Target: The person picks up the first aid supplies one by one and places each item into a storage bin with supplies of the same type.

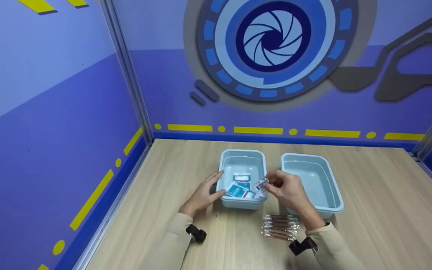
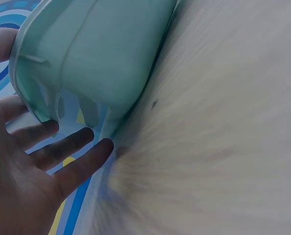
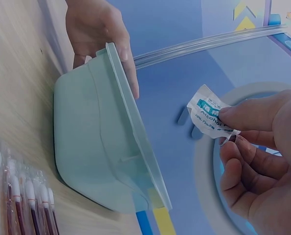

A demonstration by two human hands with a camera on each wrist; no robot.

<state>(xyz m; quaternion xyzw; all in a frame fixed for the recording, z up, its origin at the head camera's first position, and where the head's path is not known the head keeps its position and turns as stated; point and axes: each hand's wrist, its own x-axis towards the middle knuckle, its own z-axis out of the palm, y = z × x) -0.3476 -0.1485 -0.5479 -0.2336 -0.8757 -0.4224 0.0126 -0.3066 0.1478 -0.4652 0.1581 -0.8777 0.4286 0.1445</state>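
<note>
My right hand (image 1: 290,190) pinches a small white sachet (image 3: 208,113) between thumb and fingers, above the right rim of the left light-blue bin (image 1: 241,204). Teal print on the sachet reads "Alcohol", and its lower end looks crumpled. Inside that bin lie several teal-and-white sachets (image 1: 236,190), partly overlapping. At the bin's left side is my left hand (image 1: 202,193), its fingers extended against the outer wall and rim. In the left wrist view, the fingers (image 2: 79,178) are spread and fairly straight, while the thumb touches the rim.
A second light-blue bin (image 1: 315,180) stands to the right, partly behind my right hand. Several clear-wrapped swabs with brown stems (image 1: 279,227) lie side by side in front of the bins. Printed panels (image 1: 163,86) enclose the wooden table (image 1: 178,161) at the back and sides.
</note>
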